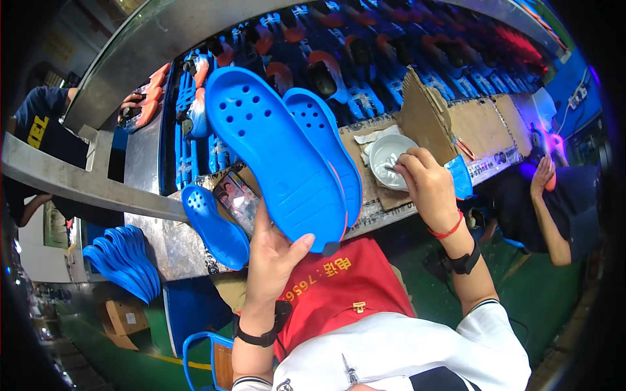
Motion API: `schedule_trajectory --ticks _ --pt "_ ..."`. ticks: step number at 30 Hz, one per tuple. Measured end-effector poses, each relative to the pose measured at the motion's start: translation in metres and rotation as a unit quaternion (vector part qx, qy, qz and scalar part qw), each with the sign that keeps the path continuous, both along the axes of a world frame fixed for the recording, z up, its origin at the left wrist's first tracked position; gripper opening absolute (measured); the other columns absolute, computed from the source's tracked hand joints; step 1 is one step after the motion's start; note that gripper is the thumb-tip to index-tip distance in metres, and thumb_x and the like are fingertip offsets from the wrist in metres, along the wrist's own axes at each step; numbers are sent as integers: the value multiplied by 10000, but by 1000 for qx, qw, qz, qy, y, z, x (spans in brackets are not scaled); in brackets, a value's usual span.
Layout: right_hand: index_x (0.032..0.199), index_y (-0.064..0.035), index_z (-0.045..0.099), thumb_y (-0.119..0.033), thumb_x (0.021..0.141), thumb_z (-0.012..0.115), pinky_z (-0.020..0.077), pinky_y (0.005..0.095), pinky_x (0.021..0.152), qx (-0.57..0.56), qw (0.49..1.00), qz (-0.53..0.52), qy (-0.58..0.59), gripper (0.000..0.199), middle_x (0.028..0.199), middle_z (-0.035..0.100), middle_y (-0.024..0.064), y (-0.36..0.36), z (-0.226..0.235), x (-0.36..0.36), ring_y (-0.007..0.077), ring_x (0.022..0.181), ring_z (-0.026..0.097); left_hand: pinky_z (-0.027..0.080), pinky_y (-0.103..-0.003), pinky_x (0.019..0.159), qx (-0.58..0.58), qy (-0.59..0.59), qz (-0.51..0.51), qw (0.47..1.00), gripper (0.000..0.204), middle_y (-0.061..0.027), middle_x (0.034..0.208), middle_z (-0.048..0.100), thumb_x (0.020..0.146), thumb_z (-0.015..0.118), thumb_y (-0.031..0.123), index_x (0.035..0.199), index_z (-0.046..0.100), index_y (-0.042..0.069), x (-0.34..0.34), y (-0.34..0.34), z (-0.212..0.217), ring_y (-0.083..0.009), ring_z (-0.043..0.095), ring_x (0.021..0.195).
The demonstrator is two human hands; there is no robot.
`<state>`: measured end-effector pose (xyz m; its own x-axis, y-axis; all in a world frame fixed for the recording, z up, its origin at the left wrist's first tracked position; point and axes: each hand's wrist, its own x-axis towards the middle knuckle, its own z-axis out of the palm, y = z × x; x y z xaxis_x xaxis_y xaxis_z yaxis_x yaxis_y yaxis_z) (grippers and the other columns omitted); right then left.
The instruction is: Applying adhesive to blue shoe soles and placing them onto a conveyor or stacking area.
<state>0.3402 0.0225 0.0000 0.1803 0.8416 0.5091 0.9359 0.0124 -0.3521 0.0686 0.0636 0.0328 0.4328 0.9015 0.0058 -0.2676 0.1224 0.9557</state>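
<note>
My left hand (274,257) grips the heel end of a large blue shoe sole (277,153) with round holes in its toe part. Behind it and partly covered by it is another blue sole (321,130). My right hand (427,182) reaches over a small white bowl (379,148), its fingers pinched together at the rim. Whatever sits between those fingertips is too small to make out. The bowl holds something whitish and stands on cardboard. Left of my left hand, a smaller blue sole (212,225) lies on the bench.
Beyond the bench (176,251) runs a line full of blue racks and orange-and-blue shoes (326,75). An upright cardboard piece (424,114) stands beside the bowl. Stacked blue soles (124,260) sit at the left end. A metal bar (91,179) crosses the left. Other people work on both sides.
</note>
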Motion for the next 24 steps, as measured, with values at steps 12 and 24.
schedule_trajectory --ticks 12,24 --pt "889 -11 673 4 746 763 530 317 584 56 982 129 123 169 968 666 137 -42 47 -38 272 713 675 565 -305 842 137 109 102 979 630 -165 1228 579 895 643 -9 1439 326 -27 31 -11 -15 -205 648 1042" --pt "921 -14 657 -18 745 772 539 309 517 55 972 214 83 210 970 664 148 -34 44 -66 247 660 680 570 -313 841 170 119 132 969 600 -174 1141 645 889 636 -32 1422 362 -61 31 -21 -13 -203 678 981"
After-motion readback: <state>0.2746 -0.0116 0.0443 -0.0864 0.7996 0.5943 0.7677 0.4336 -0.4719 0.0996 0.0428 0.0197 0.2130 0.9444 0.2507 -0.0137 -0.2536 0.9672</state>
